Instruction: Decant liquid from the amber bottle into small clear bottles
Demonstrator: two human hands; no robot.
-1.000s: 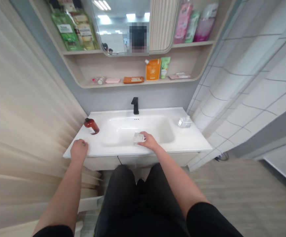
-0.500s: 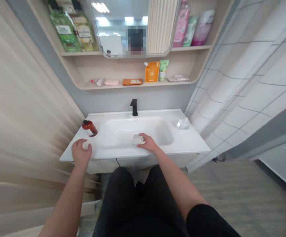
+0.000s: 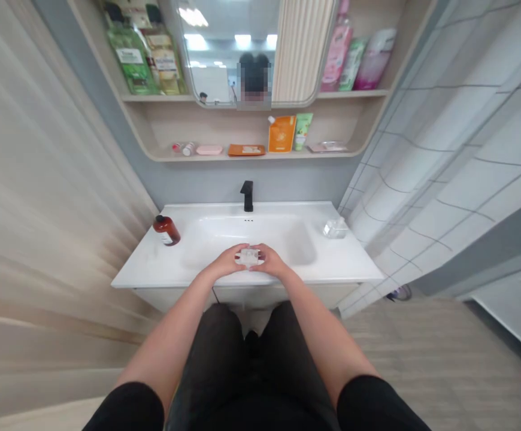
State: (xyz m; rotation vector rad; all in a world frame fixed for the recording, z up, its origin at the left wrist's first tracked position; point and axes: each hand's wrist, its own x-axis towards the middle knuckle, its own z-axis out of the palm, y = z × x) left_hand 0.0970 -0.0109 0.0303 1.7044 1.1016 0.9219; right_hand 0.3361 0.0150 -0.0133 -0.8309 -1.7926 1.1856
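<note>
Over the front part of the white sink basin (image 3: 282, 230), I hold a small clear, box-like container (image 3: 248, 257) between both hands. My left hand (image 3: 228, 261) grips it from the left side, fingers bent and closed around its edge. On the opposite side my right hand (image 3: 270, 261) has its thumb and fingers closed on it. What is inside the container is too small to make out. Behind it stands a black faucet (image 3: 248, 196). An amber bottle with a black cap (image 3: 167, 231) stands on the counter to the left.
A clear bottle-like item (image 3: 335, 228) sits on the right of the counter. Above, a shelf (image 3: 242, 158) carries an orange pouch (image 3: 281, 134), a green tube (image 3: 303, 131) and a pink bar (image 3: 209, 149). A mirror (image 3: 224, 36) hangs higher; a beige curtain (image 3: 54, 179) borders the left.
My left hand has moved right, from beside the amber bottle to the clear container, and now holds it too. My right hand stays on the container. The view has shifted slightly.
</note>
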